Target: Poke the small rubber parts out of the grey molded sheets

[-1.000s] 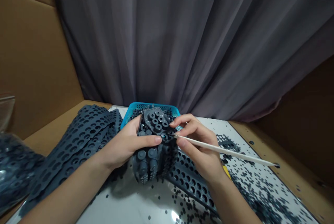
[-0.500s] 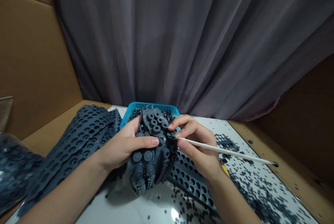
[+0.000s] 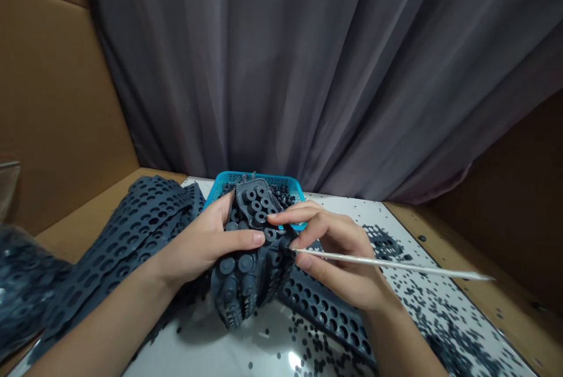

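Note:
My left hand (image 3: 206, 242) grips a folded dark grey rubber sheet (image 3: 244, 265) studded with round ringed studs, its top end standing up over the basket. My right hand (image 3: 334, 254) pinches a thin white stick (image 3: 387, 263), with its fingers against the studs at the sheet's right side. The stick's near end meets a stud there, partly hidden by my fingers. Its far end points right, out over the table.
A blue plastic basket (image 3: 281, 183) stands behind my hands. Punched grey sheets (image 3: 132, 236) lie heaped at left, another (image 3: 325, 312) lies under my right hand, and several loose dark discs (image 3: 440, 318) dot the white table top (image 3: 246, 345). A dark curtain (image 3: 281, 72) hangs behind.
My right hand has moved left and down along the sheet, and the stick now lies flatter. The dark disc at its far end no longer shows. The sheet has tilted slightly in my left hand.

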`<state>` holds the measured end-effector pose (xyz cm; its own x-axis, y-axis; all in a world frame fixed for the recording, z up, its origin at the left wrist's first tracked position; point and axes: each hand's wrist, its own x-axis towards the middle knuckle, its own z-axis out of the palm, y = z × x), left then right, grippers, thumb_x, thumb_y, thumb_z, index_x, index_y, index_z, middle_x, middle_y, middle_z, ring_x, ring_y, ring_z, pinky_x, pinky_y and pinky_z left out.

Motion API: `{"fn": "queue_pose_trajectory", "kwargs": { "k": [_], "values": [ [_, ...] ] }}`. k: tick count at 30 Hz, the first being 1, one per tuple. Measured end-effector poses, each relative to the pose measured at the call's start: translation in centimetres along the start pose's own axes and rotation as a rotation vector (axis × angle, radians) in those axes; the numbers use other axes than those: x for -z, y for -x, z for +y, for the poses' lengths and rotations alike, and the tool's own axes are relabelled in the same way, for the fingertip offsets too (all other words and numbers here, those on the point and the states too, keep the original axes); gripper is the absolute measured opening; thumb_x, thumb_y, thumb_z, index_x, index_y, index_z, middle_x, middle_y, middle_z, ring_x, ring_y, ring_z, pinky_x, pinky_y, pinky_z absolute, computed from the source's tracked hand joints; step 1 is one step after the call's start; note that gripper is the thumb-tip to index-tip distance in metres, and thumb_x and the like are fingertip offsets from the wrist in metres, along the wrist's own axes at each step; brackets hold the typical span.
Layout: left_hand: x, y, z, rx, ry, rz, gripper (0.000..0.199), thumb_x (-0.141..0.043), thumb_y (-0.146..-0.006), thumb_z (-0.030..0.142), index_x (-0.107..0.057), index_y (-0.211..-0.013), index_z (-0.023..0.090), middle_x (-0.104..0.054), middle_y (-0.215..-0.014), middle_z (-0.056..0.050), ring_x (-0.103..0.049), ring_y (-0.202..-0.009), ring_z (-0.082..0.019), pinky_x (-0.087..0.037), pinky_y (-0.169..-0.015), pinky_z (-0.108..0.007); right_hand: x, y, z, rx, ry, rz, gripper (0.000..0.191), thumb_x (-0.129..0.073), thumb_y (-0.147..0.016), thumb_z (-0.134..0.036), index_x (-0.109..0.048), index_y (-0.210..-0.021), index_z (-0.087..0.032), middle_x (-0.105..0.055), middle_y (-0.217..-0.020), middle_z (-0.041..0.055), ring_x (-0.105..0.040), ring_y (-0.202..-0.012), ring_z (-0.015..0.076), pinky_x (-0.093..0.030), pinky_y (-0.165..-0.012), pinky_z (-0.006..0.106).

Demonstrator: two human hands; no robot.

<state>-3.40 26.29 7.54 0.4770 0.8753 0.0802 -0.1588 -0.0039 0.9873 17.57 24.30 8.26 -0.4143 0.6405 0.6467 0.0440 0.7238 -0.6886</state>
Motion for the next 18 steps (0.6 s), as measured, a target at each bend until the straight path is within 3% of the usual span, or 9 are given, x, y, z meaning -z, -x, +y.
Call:
{"fn": "queue_pose_trajectory", "kwargs": {
  "k": [11, 18],
  "values": [
    [-0.56, 0.54, 0.72, -0.112, -0.263, 0.057, 0.052, -0.068, -0.080, 0.020, -0.050, -0.128, 0.023, -0.059, -0.128, -0.004, -0.052, -0.119, -0.025, -0.042, -0.099, -0.030, -0.22, -0.03, 0.19, -0.029, -0.011, 0.011, 0.003, -0.062, -0.084, -0.019, -0.063, -0.083, -0.021, -0.072, -0.100, 0.0063, -0.065, -0.094, 0.0207, -0.051, -0.086, 0.042],
    [-0.89, 0.93, 0.75, -0.092, -0.348, 0.167, 0.047, -0.068, -0.080, 0.031, -0.051, -0.124, 0.026, -0.061, -0.123, -0.002, -0.056, -0.114, -0.025, -0.047, -0.092, -0.029, -0.36, -0.06, 0.20, -0.031, -0.003, 0.030, 0.003, -0.062, -0.085, -0.018, -0.062, -0.083, -0.021, -0.073, -0.097, 0.0068, -0.065, -0.093, 0.0205, -0.052, -0.084, 0.042]
  ]
}}
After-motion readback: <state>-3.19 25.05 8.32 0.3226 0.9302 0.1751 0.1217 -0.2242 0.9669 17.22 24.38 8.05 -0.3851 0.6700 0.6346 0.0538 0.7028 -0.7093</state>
